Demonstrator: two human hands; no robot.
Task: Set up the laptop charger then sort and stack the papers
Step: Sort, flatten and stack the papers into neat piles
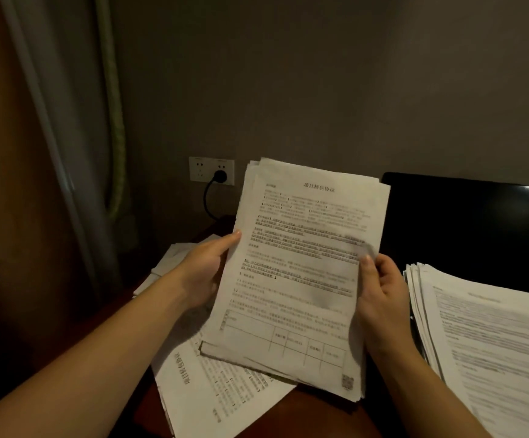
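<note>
Your left hand point(204, 270) and right hand point(381, 298) hold a sheaf of papers point(301, 273) above the tabletop point(304, 412), left of the laptop point(465, 229), fingers pinching its side edges; the uneven sheets could slip and scatter.

matt paper sheaf point(301, 267); glossy black laptop point(465, 226).
</note>
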